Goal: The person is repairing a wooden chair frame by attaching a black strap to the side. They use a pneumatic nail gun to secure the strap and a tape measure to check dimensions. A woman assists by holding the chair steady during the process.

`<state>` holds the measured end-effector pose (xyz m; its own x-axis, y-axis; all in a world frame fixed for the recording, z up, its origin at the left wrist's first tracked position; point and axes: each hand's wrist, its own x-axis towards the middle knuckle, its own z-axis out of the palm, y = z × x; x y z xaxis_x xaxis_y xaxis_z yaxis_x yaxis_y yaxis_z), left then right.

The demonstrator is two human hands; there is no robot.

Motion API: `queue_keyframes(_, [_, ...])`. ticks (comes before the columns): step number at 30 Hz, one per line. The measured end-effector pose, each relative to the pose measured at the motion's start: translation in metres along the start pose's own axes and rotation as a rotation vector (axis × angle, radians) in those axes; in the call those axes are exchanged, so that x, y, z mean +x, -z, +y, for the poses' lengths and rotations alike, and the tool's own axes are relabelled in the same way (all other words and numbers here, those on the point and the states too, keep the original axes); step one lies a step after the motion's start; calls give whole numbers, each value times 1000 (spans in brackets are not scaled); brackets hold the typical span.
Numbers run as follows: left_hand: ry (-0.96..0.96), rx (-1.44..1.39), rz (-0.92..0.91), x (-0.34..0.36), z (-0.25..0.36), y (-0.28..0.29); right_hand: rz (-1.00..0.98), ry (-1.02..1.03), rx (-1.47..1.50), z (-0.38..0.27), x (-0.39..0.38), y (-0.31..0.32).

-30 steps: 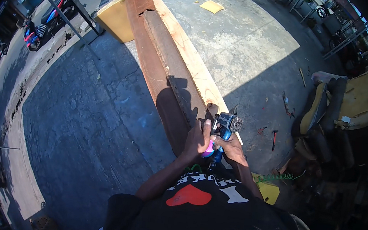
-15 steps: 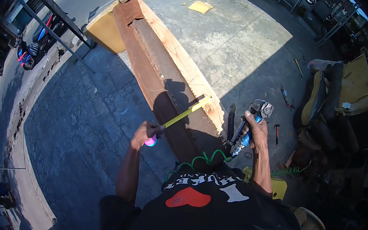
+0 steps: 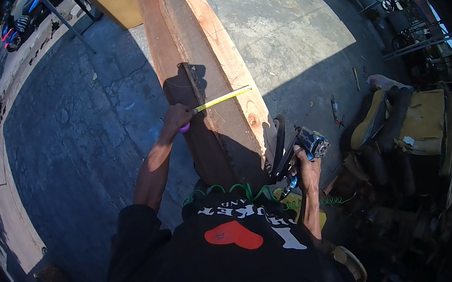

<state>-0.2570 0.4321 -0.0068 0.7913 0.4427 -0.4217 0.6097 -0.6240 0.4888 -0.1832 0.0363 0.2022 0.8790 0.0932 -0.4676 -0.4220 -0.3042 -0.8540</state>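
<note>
My left hand [image 3: 177, 116] is closed around a tape measure, whose purple case [image 3: 184, 128] peeks out below the fingers. Its yellow blade [image 3: 222, 99] reaches right across a long padded piece, the tip at the pale wooden edge [image 3: 216, 31]. Brown covering [image 3: 163, 56] wraps the left side of that piece, and a darker brown strip runs along its middle. In my right hand [image 3: 308, 174] is a blue and silver air staple gun [image 3: 312, 144], held beside the near right end of the piece. My fingers partly hide its body.
A green coiled hose [image 3: 242, 190] runs across my shirt front. Yellow foam blocks [image 3: 116, 0] stand under the far end. Foam and dark cushions [image 3: 400, 124] are piled at right, with a few tools on the concrete floor. A metal post [image 3: 62, 16] rises at left.
My view has shifted. My left hand has moved farther along the piece with the tape measure, its blade still across it. The staple gun has turned in my right hand, its head pointing more rightward.
</note>
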Motion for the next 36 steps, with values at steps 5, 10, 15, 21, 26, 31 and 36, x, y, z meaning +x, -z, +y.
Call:
queue_keyframes(5, [-63, -126, 38, -11, 19, 15, -156, 110, -298, -54, 21, -26])
queue_keyframes(10, [6, -160, 74, 5, 25, 2, -241, 303, -603, -78, 49, -74])
queue_keyframes(15, [14, -232, 61, 9, 17, -9, -403, 413, -1033, -79, 105, -103])
queue_keyframes(21, [64, -296, 33, 5, 15, -7, -625, 489, -1244, -55, 159, -134])
queue_keyframes(26, [53, -328, 47, 2, 17, -8, -684, 897, -1417, -23, 195, -139])
queue_keyframes(31, [46, -327, 22, 5, 13, -11, -722, 758, -1264, -37, 192, -153])
queue_keyframes(36, [28, -342, 43, 12, 10, -23, -733, 1104, -1720, -12, 228, -140])
